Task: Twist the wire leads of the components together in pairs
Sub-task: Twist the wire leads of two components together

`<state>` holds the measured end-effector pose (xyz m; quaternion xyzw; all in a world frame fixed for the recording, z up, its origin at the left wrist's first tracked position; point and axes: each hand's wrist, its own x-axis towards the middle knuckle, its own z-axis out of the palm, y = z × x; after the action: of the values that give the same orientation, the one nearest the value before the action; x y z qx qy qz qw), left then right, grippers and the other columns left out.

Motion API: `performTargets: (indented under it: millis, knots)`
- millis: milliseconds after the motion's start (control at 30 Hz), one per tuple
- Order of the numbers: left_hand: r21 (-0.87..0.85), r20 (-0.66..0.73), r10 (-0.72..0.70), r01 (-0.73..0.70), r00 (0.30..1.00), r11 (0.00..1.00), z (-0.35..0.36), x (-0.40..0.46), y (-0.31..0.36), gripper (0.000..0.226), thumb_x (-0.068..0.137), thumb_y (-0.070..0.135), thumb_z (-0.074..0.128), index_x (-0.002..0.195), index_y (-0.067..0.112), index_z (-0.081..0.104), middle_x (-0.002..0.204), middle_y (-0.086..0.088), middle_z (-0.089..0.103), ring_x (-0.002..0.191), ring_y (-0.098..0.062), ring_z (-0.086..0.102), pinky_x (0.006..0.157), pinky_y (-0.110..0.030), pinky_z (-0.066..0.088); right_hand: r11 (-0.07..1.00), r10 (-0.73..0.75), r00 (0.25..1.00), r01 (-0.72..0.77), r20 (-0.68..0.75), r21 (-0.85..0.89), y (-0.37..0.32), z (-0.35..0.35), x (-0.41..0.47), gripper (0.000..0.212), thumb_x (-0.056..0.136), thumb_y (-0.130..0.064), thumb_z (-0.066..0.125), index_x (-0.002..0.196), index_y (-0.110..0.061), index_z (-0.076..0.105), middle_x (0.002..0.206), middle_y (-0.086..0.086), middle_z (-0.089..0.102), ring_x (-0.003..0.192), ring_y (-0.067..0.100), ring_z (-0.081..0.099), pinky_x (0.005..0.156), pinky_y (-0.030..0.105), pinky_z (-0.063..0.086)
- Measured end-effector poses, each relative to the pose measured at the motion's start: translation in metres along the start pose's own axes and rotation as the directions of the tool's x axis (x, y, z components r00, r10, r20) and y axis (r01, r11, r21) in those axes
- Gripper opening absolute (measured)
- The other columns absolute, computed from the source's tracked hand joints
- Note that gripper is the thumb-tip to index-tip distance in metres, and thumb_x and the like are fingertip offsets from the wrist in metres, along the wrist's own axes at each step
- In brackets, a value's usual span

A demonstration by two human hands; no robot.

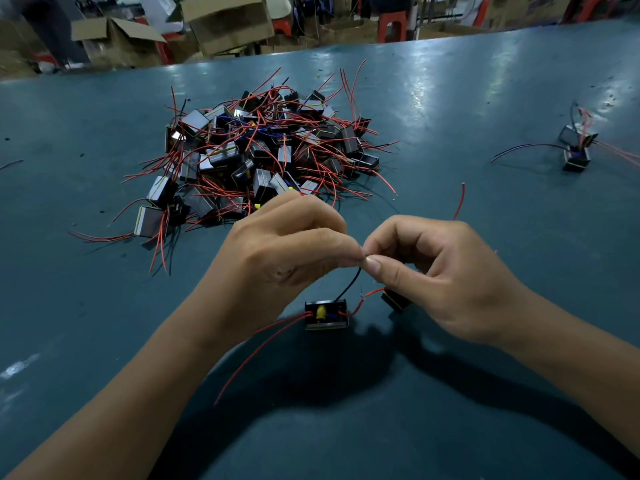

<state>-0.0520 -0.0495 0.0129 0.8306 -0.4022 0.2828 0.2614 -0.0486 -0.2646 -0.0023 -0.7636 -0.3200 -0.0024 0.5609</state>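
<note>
Two small black box-shaped components lie on the blue-green table (450, 393) below my hands. The nearer component (326, 315) shows yellow tape and trails red leads to the left. The second component (396, 299) is partly hidden under my right hand (446, 278). A black lead (349, 284) rises from the nearer component to my fingertips. My left hand (287, 251) and my right hand pinch the lead ends together, thumb against forefinger. A red lead (460, 202) sticks up behind my right hand.
A large pile of components (256, 157) with tangled red, black and blue leads lies beyond my hands. A small cluster of joined components (576, 147) sits at the right. Cardboard boxes (228, 22) and red stools (391, 26) stand past the table's far edge.
</note>
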Motion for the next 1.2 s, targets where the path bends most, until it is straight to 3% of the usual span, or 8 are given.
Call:
performTargets:
  millis: [133, 267, 600, 767, 900, 967, 1067, 1200]
  knots:
    - [0.046, 0.011, 0.025, -0.026, 1.000, 0.999, 0.002, 0.002, 0.000, 0.010, 0.093, 0.013, 0.071, 0.090, 0.005, 0.076, 0.089, -0.007, 0.064, 0.080, -0.023, 0.054, 0.075, -0.027, 0.043, 1.000, -0.016, 1.000, 0.017, 0.009, -0.021, 0.000, 0.001, 0.000, 0.004, 0.089, -0.019, 0.063, 0.085, -0.021, 0.065, 0.074, 0.006, 0.064, 0.067, 0.023, 0.057, 0.063, 0.031, 0.049]
    - [0.048, 0.035, -0.022, 0.020, 0.999, 0.999, 0.006, 0.001, 0.001, 0.018, 0.098, 0.017, 0.063, 0.092, 0.002, 0.071, 0.092, -0.008, 0.061, 0.083, -0.022, 0.054, 0.074, -0.034, 0.047, 0.994, -0.051, 0.998, 0.049, -0.024, -0.101, 0.000, 0.003, -0.001, 0.007, 0.090, -0.019, 0.064, 0.083, -0.022, 0.063, 0.067, -0.009, 0.059, 0.058, 0.003, 0.050, 0.059, 0.014, 0.040]
    - [-0.103, 0.257, -0.396, 0.433, 0.881, 0.896, 0.004, 0.003, 0.019, 0.017, 0.102, 0.027, 0.054, 0.086, 0.023, 0.054, 0.076, 0.018, 0.046, 0.068, 0.000, 0.044, 0.063, -0.011, 0.032, 0.860, -0.204, 0.975, 0.133, -0.093, -0.492, -0.006, 0.007, -0.003, 0.005, 0.088, -0.016, 0.066, 0.084, -0.013, 0.065, 0.070, -0.011, 0.057, 0.064, 0.007, 0.047, 0.060, 0.014, 0.037]
    - [-0.352, 0.430, -0.606, 0.742, 0.669, 0.570, 0.002, 0.002, 0.019, 0.024, 0.099, 0.029, 0.057, 0.082, 0.013, 0.061, 0.066, 0.003, 0.038, 0.060, -0.013, 0.029, 0.056, -0.033, 0.027, 0.800, -0.224, 0.972, 0.144, -0.067, -0.583, -0.006, 0.011, -0.003, 0.007, 0.089, -0.018, 0.063, 0.086, -0.013, 0.066, 0.075, -0.011, 0.055, 0.064, 0.016, 0.050, 0.063, 0.025, 0.038]
    - [-0.493, 0.524, -0.660, 0.823, 0.539, 0.281, 0.001, 0.002, 0.019, 0.023, 0.088, 0.031, 0.067, 0.076, 0.012, 0.064, 0.066, -0.004, 0.038, 0.055, -0.012, 0.029, 0.048, -0.023, 0.025, 0.831, -0.204, 0.978, 0.143, -0.054, -0.538, -0.006, 0.010, -0.002, 0.006, 0.090, -0.017, 0.063, 0.087, -0.013, 0.066, 0.075, -0.009, 0.060, 0.066, 0.010, 0.050, 0.064, 0.022, 0.040]
    - [-0.518, 0.461, -0.635, 0.769, 0.619, 0.373, -0.004, 0.001, 0.014, 0.021, 0.087, 0.031, 0.072, 0.076, 0.013, 0.069, 0.063, 0.004, 0.051, 0.054, -0.009, 0.037, 0.048, -0.019, 0.031, 0.870, -0.187, 0.980, 0.136, -0.062, -0.474, -0.005, 0.008, -0.001, 0.005, 0.090, -0.016, 0.064, 0.086, -0.013, 0.066, 0.074, -0.011, 0.060, 0.067, 0.007, 0.051, 0.064, 0.016, 0.041]
    - [-0.297, 0.227, -0.424, 0.477, 0.877, 0.827, -0.013, -0.001, 0.003, 0.003, 0.088, 0.019, 0.071, 0.091, 0.019, 0.073, 0.082, 0.011, 0.064, 0.067, -0.010, 0.053, 0.058, -0.023, 0.043, 0.918, -0.143, 0.987, 0.105, -0.073, -0.383, -0.002, 0.005, 0.001, 0.007, 0.090, -0.018, 0.063, 0.085, -0.014, 0.065, 0.071, -0.011, 0.061, 0.068, 0.008, 0.056, 0.064, 0.013, 0.041]
    - [-0.081, 0.134, -0.133, 0.145, 0.982, 0.986, -0.014, 0.001, 0.002, 0.012, 0.087, 0.017, 0.074, 0.098, 0.014, 0.077, 0.096, -0.001, 0.065, 0.087, -0.017, 0.059, 0.076, -0.026, 0.045, 0.961, -0.105, 0.993, 0.088, -0.051, -0.263, -0.001, 0.004, 0.001, 0.005, 0.090, -0.018, 0.063, 0.085, -0.017, 0.064, 0.069, -0.015, 0.059, 0.066, 0.002, 0.054, 0.064, 0.010, 0.040]
